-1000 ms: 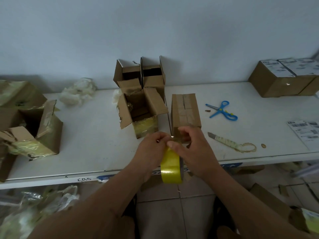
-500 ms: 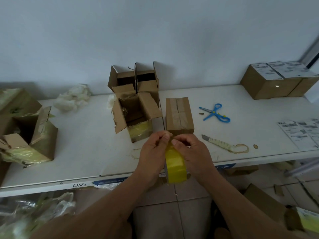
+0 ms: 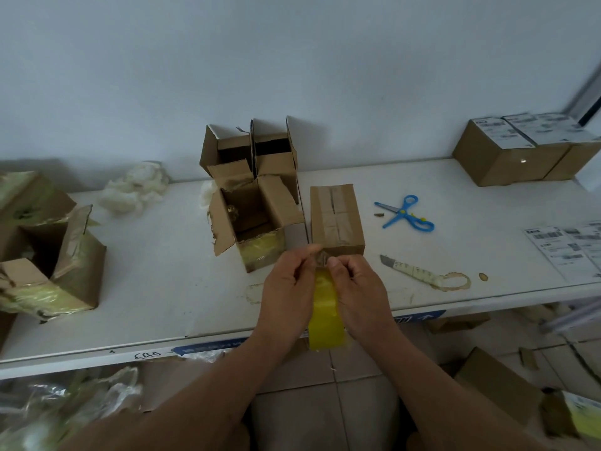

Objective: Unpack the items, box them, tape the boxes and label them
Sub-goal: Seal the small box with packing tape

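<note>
While both hands are busy on the tape roll (image 3: 326, 312), this looks like the taping step; the left hand (image 3: 287, 296) and right hand (image 3: 361, 294) each have fingers curled round the roll, and the fingertips meet at its top, where a bit of loose tape end seems to be pinched; so both grips are closed on the roll, which hangs over the near edge of the surface (image 3: 156, 271).

Just beyond the grip sits the closed box (image 3: 336, 219); its flaps are down with pale tape already across the top, so my guess is it's the one getting more tape. Next move probably calls for peeling a clean length free without it folding back on itself, then laying it along the seam.

Containers: beyond and left of the grip is an open box (image 3: 257, 219), flaps up; something small shows inside but I can't tell what. Behind it stand two more open boxes (image 3: 250, 151), insides dark. Far left, a torn carton (image 3: 48, 255) with yellow tape on it. Far right of the grip, labelled boxes (image 3: 520, 151) look done; loose labels (image 3: 569, 249) lie nearer. Scissors (image 3: 405, 213) and a knife (image 3: 409, 270) are right of the grip.
</note>
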